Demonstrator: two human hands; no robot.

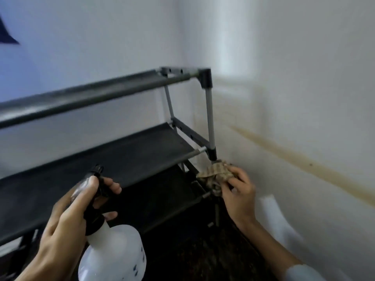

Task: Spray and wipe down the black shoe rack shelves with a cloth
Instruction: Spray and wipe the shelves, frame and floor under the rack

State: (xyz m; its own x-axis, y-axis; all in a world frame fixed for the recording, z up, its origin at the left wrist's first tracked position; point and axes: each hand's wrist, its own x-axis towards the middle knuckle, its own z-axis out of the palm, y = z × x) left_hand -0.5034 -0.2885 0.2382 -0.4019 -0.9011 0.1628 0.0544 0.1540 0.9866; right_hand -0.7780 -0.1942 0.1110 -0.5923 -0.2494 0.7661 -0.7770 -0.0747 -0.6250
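Gripping spray bottle [113, 250] by black trigger head, left hand [69, 218] angled toward shoe rack [125, 159]; right hand [237, 195] clutches bunched cloth [215, 173] against rack's right corner post.

shoe rack [125, 159] runs off left edge. spray bottle [113, 254] base cut by bottom edge. cloth [216, 176] partly hidden under right hand [239, 196]. whole frame motion-blurred.

Soft, cool daylight falls evenly on the white walls [284, 57], brightest toward one o'clock, bluish toward ten. The black shoe rack [113, 159] and the floor toward six o'clock sink into murk. Motion blur smears everything; straight lines bow at the edges.
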